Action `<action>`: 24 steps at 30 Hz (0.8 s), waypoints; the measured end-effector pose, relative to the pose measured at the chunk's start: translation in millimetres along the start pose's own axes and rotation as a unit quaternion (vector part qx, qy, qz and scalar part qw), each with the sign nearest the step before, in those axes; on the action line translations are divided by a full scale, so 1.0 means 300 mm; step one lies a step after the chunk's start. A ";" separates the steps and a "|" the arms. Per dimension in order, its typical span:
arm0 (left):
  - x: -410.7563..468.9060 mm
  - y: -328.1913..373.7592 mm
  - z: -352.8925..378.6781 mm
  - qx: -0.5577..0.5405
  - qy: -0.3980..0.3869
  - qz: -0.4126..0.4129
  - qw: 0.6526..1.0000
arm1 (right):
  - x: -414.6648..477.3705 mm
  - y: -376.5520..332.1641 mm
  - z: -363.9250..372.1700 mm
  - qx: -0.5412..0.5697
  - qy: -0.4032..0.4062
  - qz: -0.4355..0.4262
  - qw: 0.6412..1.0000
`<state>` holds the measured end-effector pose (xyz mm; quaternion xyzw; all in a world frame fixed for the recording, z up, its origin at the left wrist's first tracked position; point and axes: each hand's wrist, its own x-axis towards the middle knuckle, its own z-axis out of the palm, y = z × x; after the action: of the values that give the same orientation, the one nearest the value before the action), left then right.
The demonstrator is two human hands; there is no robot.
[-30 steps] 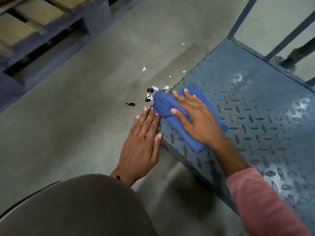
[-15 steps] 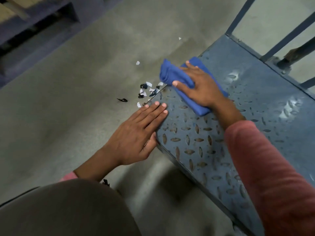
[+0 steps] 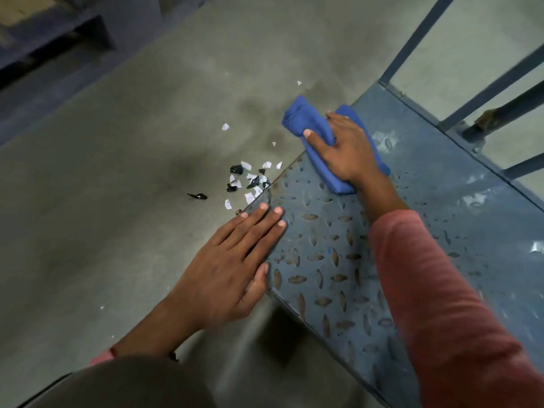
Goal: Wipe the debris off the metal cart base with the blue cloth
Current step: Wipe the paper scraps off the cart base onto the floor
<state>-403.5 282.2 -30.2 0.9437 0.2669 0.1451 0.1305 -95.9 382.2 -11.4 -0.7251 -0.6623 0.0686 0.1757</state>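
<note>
Blue cloth [image 3: 298,119] gripped by right hand [image 3: 348,150] at cart base [image 3: 441,219] edge; left hand [image 3: 232,269] flat, fingers straight, on same edge.

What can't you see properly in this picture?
Head view:
Metal cart base under the blue cloth and right hand: covered.
Its edge under the left hand: covered.
Debris on the floor: too small to identify.
Railing: cut off by the top edge.
</note>
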 end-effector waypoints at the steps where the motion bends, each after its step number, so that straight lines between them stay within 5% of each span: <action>1: 0.004 -0.001 0.000 0.000 -0.003 0.000 1.000 | 0.008 0.002 0.006 -0.024 -0.003 0.023 0.999; 5: 0.004 0.012 -0.003 0.008 -0.001 -0.012 1.000 | -0.050 -0.090 0.022 -0.025 -0.032 0.027 0.999; 11: 0.021 0.018 -0.015 0.052 -0.009 0.008 0.999 | -0.219 -0.234 0.015 0.037 -0.071 -0.087 0.993; 19: 0.367 -0.008 0.034 0.055 -0.034 0.042 0.997 | 0.066 0.082 -0.063 0.015 0.002 0.111 0.994; 24: 0.498 0.018 0.064 0.068 -0.050 0.041 0.996 | -0.021 0.081 -0.029 0.031 0.001 0.041 0.999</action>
<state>-272.5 355.3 -15.7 0.9667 0.2303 0.0840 0.0733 -70.9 373.0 -12.5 -0.7459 -0.6297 0.0955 0.1952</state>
